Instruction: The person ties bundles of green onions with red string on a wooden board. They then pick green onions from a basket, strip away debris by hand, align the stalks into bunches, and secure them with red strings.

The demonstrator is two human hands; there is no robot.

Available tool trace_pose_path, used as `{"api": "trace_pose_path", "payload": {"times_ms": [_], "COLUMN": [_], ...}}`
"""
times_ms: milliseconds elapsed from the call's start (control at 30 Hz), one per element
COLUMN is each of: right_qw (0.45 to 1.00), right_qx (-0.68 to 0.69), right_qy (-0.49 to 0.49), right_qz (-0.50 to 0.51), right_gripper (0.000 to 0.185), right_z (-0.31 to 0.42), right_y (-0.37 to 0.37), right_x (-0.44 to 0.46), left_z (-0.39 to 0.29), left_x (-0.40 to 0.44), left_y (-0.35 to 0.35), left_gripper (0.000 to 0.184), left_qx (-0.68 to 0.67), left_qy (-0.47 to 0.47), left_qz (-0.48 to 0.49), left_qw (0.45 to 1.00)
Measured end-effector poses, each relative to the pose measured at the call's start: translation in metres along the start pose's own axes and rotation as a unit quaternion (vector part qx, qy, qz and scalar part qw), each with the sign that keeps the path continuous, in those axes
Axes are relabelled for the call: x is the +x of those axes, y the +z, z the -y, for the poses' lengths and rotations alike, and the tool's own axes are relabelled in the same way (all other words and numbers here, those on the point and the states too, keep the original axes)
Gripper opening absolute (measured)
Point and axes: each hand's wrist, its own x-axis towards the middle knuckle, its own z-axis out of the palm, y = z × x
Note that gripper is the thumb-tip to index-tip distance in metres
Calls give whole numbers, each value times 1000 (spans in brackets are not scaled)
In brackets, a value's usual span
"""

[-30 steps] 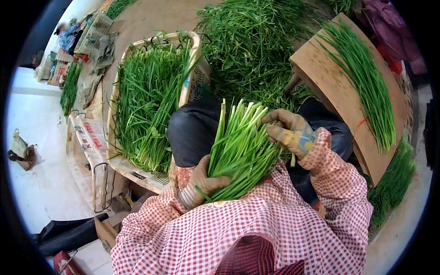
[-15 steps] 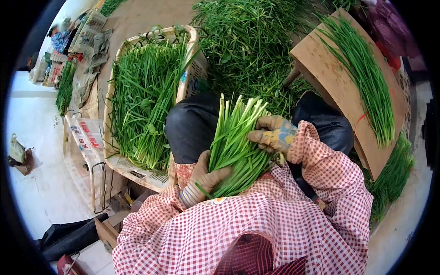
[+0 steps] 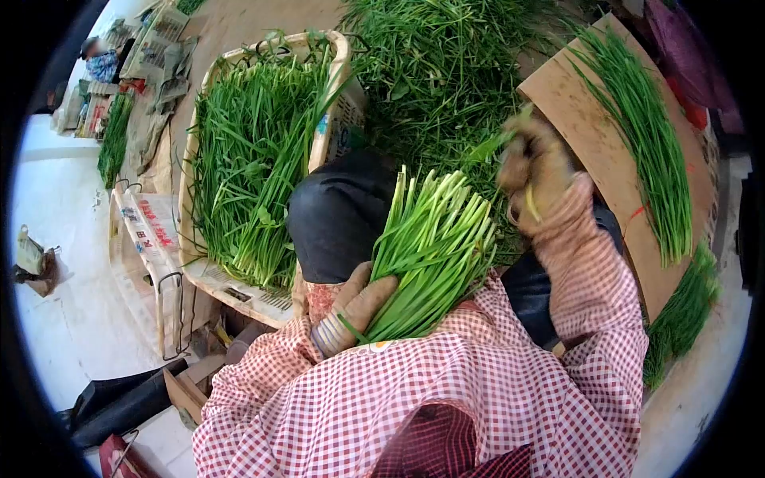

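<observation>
"Where are we?"

"Over a brown floor (image 3: 263,22). Nearest, low centre: the bunch (image 3: 434,255); the left hand (image 3: 356,309) has its fingers closed round it."

"And the right hand (image 3: 538,171)?"

"Right of centre, blurred; fingers curled by a loose leaf (image 3: 488,149). I can't tell if they grip."

"Which step?"

"Picking over the bunch, I'd judge. Another pull would call for a steady left hold."

"Farther off?"

"Basket (image 3: 209,277) at left, surface (image 3: 558,95) at right, pile (image 3: 438,72) at upper centre."
</observation>
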Motion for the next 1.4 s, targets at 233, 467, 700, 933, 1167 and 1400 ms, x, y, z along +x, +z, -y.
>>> {"api": "trace_pose_path", "payload": {"times_ms": [233, 467, 700, 933, 1167, 1400], "right_qw": [878, 622, 527, 457, 500, 555], "right_qx": [-404, -681, -715, -749, -742, -708], "right_qy": [-140, -223, -172, -103, -38, 48], "right_qz": [215, 317, 427, 468, 445, 434], "right_gripper": [28, 34, 41, 35, 35, 25], "right_z": [33, -14, -13, -24, -26, -27], "right_y": [-5, 29, 44, 45, 31, 30], "right_x": [-19, -37, -24, -28, -38, -49], "left_z": [-1, 0, -4, -8, 0, -3], "left_x": [9, 10, 12, 13, 19, 16], "left_y": [2, -1, 2, 7, 6, 7], "left_gripper": [56, 49, 42, 42, 41, 49], "left_qx": [15, 19, 28, 1, -47, -37], "left_qy": [-43, -56, -58, -81, -86, -107], "left_qz": [-54, -43, -43, -19, 1, 14], "left_qw": [998, 997, 997, 996, 995, 993]}}
